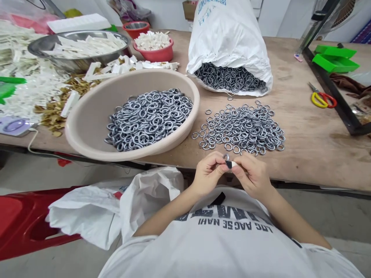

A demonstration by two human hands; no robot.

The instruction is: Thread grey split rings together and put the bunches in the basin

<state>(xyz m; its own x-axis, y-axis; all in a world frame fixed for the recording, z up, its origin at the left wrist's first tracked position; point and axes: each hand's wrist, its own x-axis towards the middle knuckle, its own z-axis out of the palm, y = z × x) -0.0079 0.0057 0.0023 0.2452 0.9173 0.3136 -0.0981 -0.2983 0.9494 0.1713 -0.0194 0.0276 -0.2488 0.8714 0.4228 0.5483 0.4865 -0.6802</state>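
Observation:
My left hand (pixel 209 173) and my right hand (pixel 252 174) meet at the table's front edge, fingers closed in pinches. Between them is a small black-and-white strip (pixel 228 164); its black part lies by my left fingertips and its white part by my right. A single grey ring (pixel 226 156) stands up at my left fingertips, partly hidden by them. Just beyond my hands, a loose pile of grey rings (pixel 246 129) spreads over the wooden table (pixel 301 154). Another black scrap (pixel 218 199) rests on the white cloth at my lap.
A beige basin (pixel 87 127) of rings stands to the left, with a white sack (pixel 228 34) of rings behind the pile. Scissors (pixel 322 99) and green trays (pixel 334 61) are at right. A steel bowl (pixel 124 46) and a red bowl (pixel 158 56) hold white pieces.

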